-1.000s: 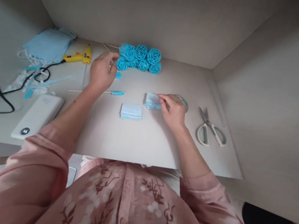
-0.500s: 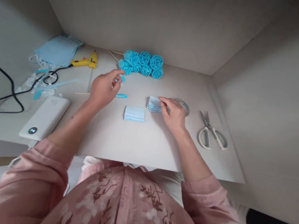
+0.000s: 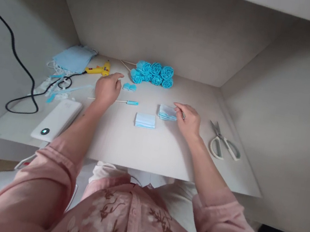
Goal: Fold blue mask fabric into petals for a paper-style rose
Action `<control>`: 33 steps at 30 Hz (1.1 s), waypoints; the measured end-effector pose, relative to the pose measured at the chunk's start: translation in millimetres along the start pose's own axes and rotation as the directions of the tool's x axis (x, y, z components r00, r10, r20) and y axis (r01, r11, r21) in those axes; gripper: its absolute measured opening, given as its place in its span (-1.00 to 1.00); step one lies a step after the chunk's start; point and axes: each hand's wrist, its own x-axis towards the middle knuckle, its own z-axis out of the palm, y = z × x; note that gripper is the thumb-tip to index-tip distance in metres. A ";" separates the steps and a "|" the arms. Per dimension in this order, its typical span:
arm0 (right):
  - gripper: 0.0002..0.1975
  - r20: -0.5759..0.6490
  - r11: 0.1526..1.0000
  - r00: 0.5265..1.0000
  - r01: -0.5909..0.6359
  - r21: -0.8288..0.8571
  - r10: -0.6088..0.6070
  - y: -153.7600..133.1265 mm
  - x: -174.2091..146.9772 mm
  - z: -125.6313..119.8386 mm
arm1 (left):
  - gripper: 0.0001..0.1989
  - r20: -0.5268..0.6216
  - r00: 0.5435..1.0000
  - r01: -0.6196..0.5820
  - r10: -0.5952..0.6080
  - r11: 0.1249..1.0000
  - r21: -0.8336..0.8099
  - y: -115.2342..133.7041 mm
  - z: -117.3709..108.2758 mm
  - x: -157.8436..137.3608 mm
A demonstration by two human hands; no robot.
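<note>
My left hand (image 3: 108, 87) hovers at the left middle of the table, fingers loosely bent and apart, nothing visible in it. Close to its fingertips lie the yellow glue gun (image 3: 100, 69) and two small blue cut pieces (image 3: 129, 87). A thin stick with a blue wrapped end (image 3: 132, 102) runs partly behind that wrist. My right hand (image 3: 188, 120) is at the right edge of a stack of pale blue folded squares (image 3: 167, 111); its fingers are slightly apart, and whether they touch the stack is unclear. A second pale blue stack (image 3: 145, 120) lies nearer me.
Blue flowers (image 3: 153, 73) on sticks lie at the back. Scissors (image 3: 221, 141) rest open at the right. At the left are face masks (image 3: 73, 57), scraps (image 3: 57, 92), a black cable (image 3: 34, 90) and a white power bank (image 3: 57, 120). Panels enclose the table's back and sides.
My left hand has drawn back leftward from the small blue pieces, which show fully now. My right hand stays by the stack, slightly lifted. The whole view has shifted a little.
</note>
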 end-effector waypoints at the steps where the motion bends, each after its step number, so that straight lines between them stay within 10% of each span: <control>1: -0.70 -0.003 1.000 1.000 -0.002 -0.006 0.002 1.3 0.3 0.1 | -0.59 0.013 1.000 0.017 -0.017 1.000 0.019 -0.4 0.1 0.8; 21: -0.67 -0.036 0.999 0.998 -0.046 0.012 0.047 8.9 1.8 1.2 | -0.68 0.310 0.945 -0.156 0.103 0.976 0.150 6.5 34.4 20.8; 33: -0.66 -0.029 0.998 0.998 -0.057 -0.026 0.056 11.7 1.8 0.2 | -0.80 0.310 0.951 0.003 0.015 0.998 -0.058 17.6 39.2 32.7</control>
